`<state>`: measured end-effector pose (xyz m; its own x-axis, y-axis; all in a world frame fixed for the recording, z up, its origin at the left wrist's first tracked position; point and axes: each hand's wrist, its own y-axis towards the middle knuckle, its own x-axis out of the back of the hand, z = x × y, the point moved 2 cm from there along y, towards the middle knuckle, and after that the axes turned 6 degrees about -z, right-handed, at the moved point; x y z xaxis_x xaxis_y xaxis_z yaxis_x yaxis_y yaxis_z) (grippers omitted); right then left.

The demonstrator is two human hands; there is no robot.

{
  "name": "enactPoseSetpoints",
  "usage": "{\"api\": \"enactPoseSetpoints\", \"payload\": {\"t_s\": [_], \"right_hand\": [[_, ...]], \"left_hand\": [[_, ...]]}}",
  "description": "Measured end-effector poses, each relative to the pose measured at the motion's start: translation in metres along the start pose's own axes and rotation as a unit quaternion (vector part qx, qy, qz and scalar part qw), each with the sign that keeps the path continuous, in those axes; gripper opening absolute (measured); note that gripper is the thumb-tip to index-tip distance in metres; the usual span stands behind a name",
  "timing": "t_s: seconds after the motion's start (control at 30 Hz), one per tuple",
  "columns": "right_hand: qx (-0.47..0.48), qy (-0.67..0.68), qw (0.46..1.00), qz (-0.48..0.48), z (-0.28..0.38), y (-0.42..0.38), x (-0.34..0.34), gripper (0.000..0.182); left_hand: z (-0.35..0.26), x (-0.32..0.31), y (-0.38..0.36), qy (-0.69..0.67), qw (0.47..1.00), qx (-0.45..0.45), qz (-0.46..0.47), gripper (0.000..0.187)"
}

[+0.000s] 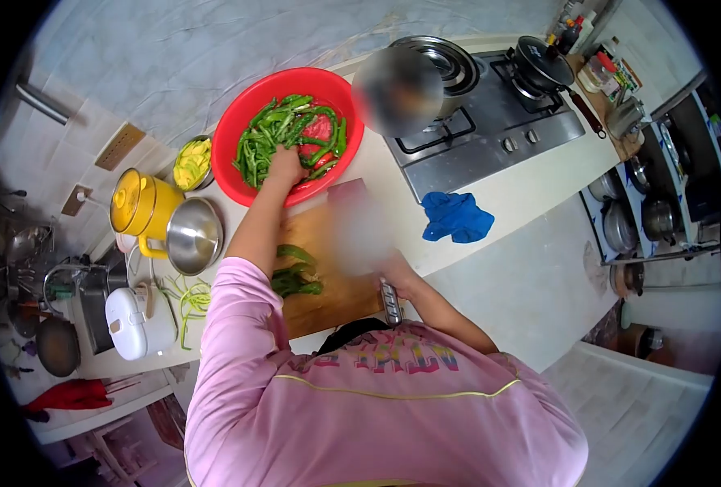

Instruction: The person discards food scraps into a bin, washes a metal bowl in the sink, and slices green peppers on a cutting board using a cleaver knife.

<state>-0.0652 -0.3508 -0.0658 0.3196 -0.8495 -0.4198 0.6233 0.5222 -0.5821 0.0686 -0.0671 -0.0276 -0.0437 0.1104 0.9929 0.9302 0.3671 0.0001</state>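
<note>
My left hand [288, 166] reaches into a red basin [225, 150] of long green peppers [256, 150], with reddish pieces at the basin's right side; its fingertips are hidden among the peppers. Near the right edge of a wooden cutting board [344, 296], my right hand [398, 274] is closed on a knife [390, 302] with a patterned metal handle. A blurred patch hides most of the knife's blade. Cut green pepper pieces [297, 284] lie on the left part of the board.
Left of the board are a steel bowl [194, 236], a yellow pot [145, 203], a bowl of yellow-green slices [191, 165], green strands [188, 302] and a white appliance [141, 321]. Rightward are a blue cloth [456, 217], a gas stove [490, 130] and a black pan [543, 63].
</note>
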Motion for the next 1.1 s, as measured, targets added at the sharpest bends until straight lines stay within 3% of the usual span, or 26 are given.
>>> {"api": "enactPoseSetpoints", "payload": {"t_s": [0.03,0.13,0.17,0.3,0.4,0.53,0.57,0.67,0.7,0.8,0.87,0.97,1.03,1.1], "right_hand": [[-0.007,0.001,1.000,0.002,0.003,-0.002,-0.001,0.025],[-0.019,0.002,1.000,0.000,-0.009,0.001,0.003,0.023],[-0.015,0.001,1.000,-0.002,-0.010,0.005,0.005,0.023],[-0.017,-0.005,1.000,-0.002,0.007,-0.007,-0.002,0.023],[-0.012,-0.001,1.000,0.011,0.005,-0.006,0.000,0.024],[-0.030,-0.001,0.999,0.021,-0.001,-0.002,0.003,0.025],[-0.037,-0.006,0.999,0.022,0.002,-0.003,0.002,0.025],[-0.071,-0.006,0.997,0.000,0.009,-0.009,0.000,0.025],[-0.069,-0.010,0.998,0.007,0.014,-0.013,-0.001,0.025],[-0.062,-0.015,0.997,0.031,0.019,-0.017,0.000,0.026],[-0.049,-0.005,0.997,0.053,0.009,-0.009,0.005,0.027],[-0.052,-0.038,0.997,0.041,0.015,-0.013,0.003,0.028],[-0.054,-0.035,0.997,0.044,0.014,-0.012,0.003,0.028],[-0.046,-0.017,0.998,0.048,0.010,-0.009,0.004,0.027]], "left_hand": [[0.004,-0.007,0.005,0.023,1.000,0.003,-0.017,0.043],[0.009,-0.011,0.026,0.012,0.991,-0.027,0.130,0.044],[0.010,-0.009,0.033,-0.051,0.991,0.016,0.124,0.045],[0.014,-0.002,0.057,-0.174,0.983,0.034,0.044,0.046],[0.014,-0.002,0.071,-0.341,0.932,0.061,0.106,0.044],[-0.010,-0.014,0.067,-0.261,0.957,-0.047,0.115,0.043],[-0.020,-0.019,0.066,-0.246,0.956,-0.054,0.154,0.044],[-0.051,-0.038,0.052,-0.035,0.980,-0.114,0.160,0.056],[-0.051,-0.041,0.055,0.007,0.982,-0.091,0.164,0.069],[-0.039,-0.032,0.051,0.034,0.981,-0.089,0.171,0.065],[-0.028,-0.010,0.046,-0.074,0.985,-0.097,0.123,0.045],[0.019,-0.043,0.073,-0.371,0.897,0.054,0.234,0.047],[0.011,-0.005,0.056,-0.489,0.823,0.134,0.256,0.051],[0.005,0.013,0.046,-0.504,0.810,0.174,0.244,0.047]]}}
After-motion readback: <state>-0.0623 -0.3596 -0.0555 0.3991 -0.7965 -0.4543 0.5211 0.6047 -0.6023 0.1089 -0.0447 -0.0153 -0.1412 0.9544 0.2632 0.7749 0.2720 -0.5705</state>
